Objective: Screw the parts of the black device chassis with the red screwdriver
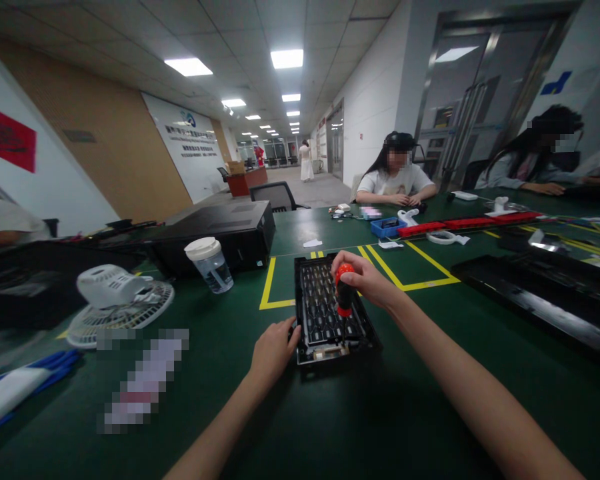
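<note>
Black panel (317,300) lay flat on the green table (210,400), across the near line of the yellow tape (279,305). Right hand (357,275) gripped a red-and-black screwdriver (344,299), shaft pointing down at the panel's near end; tip contact too small to tell. Left hand (273,350) touched the panel's left rim; could not tell whether it pinched or merely braced. Step in hand, by my judgement: screw work at that end. Next move called for a steady panel and straight driver. Open room lay nearside of the panel, and rightward short of a dark casing (540,300); well left, a fan (113,287).
</note>
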Demonstrator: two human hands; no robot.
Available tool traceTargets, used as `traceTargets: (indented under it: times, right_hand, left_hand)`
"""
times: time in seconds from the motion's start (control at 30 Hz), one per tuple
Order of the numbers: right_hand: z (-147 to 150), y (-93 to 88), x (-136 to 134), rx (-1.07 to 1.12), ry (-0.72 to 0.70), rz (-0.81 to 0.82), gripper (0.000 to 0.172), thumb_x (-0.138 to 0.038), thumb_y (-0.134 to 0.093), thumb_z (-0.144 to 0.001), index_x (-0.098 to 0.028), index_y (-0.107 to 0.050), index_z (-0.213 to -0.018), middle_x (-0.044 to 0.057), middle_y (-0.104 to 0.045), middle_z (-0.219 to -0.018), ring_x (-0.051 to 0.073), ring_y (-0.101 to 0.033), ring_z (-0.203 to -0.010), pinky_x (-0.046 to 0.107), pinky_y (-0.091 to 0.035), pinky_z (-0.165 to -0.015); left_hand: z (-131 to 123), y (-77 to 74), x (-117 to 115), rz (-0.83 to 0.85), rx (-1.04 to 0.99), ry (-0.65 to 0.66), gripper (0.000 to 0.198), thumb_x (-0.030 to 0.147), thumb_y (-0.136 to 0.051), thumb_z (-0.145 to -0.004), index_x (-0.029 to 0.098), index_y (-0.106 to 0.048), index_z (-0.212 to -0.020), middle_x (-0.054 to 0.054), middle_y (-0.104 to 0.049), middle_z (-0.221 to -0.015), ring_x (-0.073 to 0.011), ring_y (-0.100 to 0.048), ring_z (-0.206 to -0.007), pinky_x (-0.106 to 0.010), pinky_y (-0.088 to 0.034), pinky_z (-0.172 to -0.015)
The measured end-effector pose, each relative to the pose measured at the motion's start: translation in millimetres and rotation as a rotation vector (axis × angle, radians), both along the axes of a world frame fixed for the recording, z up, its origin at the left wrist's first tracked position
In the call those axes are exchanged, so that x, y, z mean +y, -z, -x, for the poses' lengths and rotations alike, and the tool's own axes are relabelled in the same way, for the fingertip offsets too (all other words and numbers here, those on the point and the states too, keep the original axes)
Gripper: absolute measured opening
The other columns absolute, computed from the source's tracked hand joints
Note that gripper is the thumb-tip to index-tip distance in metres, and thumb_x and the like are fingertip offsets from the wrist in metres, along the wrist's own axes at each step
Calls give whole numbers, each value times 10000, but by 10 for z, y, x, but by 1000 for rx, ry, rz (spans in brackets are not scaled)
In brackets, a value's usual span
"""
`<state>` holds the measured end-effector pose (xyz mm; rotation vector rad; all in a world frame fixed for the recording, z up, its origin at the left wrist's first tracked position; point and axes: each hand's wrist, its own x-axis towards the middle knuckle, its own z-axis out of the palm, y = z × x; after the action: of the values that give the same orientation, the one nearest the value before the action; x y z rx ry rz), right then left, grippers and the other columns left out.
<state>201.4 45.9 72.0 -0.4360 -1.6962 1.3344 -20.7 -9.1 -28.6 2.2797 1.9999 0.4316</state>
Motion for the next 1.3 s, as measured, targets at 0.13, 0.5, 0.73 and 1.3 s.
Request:
traceTargets:
  times: [0.13, 0.5, 0.73, 1.3]
  right_hand:
    - [-4, -15, -14, -41, 16, -31, 260, -362, -650, -715, -155, -547, -832, -7, -491, -726, 99, -482, -599, 211, -400, -555]
    - [-40, 28, 51, -77, 17, -85, 250, -355, -550, -786, -145, -657, -870, 37, -557, -775, 132, -525, -647, 227, -423, -558]
    - [-53, 19, 100, -14, -123, -21, 251, -339, -569, -775, -117, -651, -857, 43, -571, -754, 140, -567, -633, 255, -446, -584]
    - [186, 90, 281, 214, -475, 160, 208, -310, -615, -726, -114, -545, -720, 64, -628, -817, 187, -654, -636, 363, -535, -590]
  left_hand:
    - [4, 6, -1, 4, 0, 1, 382, 400, -325, -904, 239, -529, -1184, -48, -645, -1071, -177, -578, -980, -273, -424, -814]
    - [-10, -42, -20, 33, -12, -2, 379, 385, -326, -905, 235, -523, -1192, -52, -635, -1097, -182, -566, -1003, -281, -418, -840]
    - [1, -27, -21, -6, 2, 10, 388, 391, -316, -906, 224, -530, -1183, -54, -643, -1083, -180, -584, -968, -280, -430, -816]
    - [11, -6, -8, -12, -6, 11, 382, 394, -322, -905, 234, -534, -1180, -50, -641, -1084, -177, -578, -978, -273, -423, -819]
